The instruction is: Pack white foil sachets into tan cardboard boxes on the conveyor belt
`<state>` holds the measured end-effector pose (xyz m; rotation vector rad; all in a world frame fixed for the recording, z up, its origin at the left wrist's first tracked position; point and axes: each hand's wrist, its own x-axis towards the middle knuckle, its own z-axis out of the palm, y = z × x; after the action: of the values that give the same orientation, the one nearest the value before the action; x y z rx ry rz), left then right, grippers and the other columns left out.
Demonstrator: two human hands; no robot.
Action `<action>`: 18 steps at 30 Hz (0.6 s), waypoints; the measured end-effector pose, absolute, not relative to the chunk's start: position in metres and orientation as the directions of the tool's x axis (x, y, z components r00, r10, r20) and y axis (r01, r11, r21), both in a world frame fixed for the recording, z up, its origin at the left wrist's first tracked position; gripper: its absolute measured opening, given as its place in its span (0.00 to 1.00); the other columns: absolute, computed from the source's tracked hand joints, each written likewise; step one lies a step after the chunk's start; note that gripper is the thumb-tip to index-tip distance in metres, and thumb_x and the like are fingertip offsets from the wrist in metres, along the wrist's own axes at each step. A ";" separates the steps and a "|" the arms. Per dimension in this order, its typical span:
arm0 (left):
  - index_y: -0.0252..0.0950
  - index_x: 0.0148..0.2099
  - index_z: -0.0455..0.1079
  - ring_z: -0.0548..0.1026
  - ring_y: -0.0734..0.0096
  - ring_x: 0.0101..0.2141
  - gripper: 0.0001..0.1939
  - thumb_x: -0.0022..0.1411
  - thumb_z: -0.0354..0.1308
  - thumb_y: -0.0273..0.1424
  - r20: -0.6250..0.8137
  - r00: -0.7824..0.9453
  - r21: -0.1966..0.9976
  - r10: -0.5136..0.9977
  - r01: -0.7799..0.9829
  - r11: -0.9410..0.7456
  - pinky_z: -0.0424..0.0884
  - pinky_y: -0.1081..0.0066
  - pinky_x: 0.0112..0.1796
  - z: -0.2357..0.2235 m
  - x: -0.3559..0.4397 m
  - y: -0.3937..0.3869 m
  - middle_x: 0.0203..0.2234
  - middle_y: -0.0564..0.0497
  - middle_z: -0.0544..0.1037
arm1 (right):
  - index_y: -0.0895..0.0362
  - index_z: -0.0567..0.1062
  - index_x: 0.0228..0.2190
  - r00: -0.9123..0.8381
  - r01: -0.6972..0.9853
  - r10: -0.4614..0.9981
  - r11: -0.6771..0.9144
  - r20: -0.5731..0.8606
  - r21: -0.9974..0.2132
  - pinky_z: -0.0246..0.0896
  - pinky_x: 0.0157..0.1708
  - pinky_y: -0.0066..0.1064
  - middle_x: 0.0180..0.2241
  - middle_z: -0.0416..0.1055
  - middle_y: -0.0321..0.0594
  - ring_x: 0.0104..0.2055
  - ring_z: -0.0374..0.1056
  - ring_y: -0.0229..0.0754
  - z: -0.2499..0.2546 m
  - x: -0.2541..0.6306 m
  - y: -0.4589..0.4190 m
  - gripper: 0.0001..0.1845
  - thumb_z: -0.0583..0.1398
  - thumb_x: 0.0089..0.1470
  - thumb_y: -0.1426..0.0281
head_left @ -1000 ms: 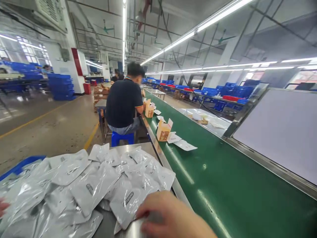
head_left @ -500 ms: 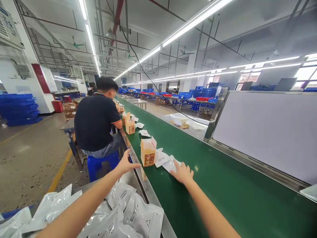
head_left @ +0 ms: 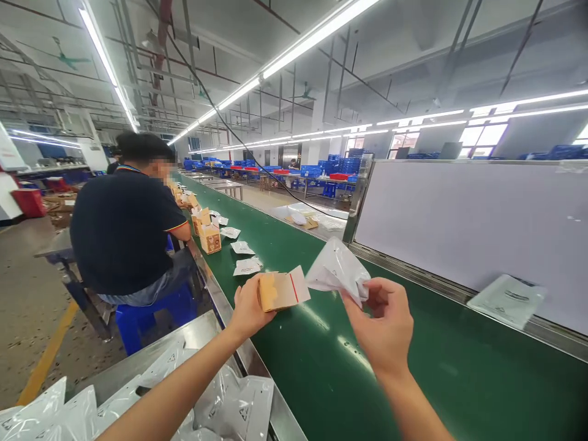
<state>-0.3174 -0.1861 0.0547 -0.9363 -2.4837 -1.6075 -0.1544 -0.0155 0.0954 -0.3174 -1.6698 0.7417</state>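
Observation:
My left hand (head_left: pixel 249 308) is wrapped round a small yellow-brown carton (head_left: pixel 281 290), tilted on its side with its white flap toward the right. Between the thumb and fingers of my right hand (head_left: pixel 383 318) is a white plastic pouch (head_left: pixel 339 269), held up just right of the carton's flap. Both are above the green conveyor belt (head_left: pixel 331 367). Past my left hand, more white pouches (head_left: pixel 248 266) lie on the belt beside an open carton (head_left: pixel 210 236).
A heap of white pouches (head_left: pixel 234 398) fills the lower left, beside the belt's metal edge. A co-worker in a dark shirt (head_left: pixel 124 239) sits on a blue stool (head_left: pixel 142 318) at left. Another pouch (head_left: pixel 508 300) lies near the pale panel (head_left: pixel 468 226) at right.
My left hand has closed on the carton and tipped it over. My right hand has picked up a pouch from the belt and raised it. The view has turned right.

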 end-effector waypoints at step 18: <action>0.34 0.54 0.56 0.63 0.54 0.52 0.29 0.48 0.52 0.20 0.839 -0.163 0.228 0.519 0.971 -0.064 0.59 0.46 0.53 0.027 -0.163 -0.151 0.48 0.39 0.64 | 0.58 0.69 0.46 -0.852 -0.219 -0.057 0.942 0.520 -0.254 0.67 0.44 0.40 0.42 0.67 0.47 0.46 0.65 0.49 0.071 -0.023 -0.046 0.18 0.53 0.53 0.73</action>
<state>-0.1630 -0.1506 0.0270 -1.5964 -1.7055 -1.1572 -0.0230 -0.0461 0.0707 0.1963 -2.5702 0.4165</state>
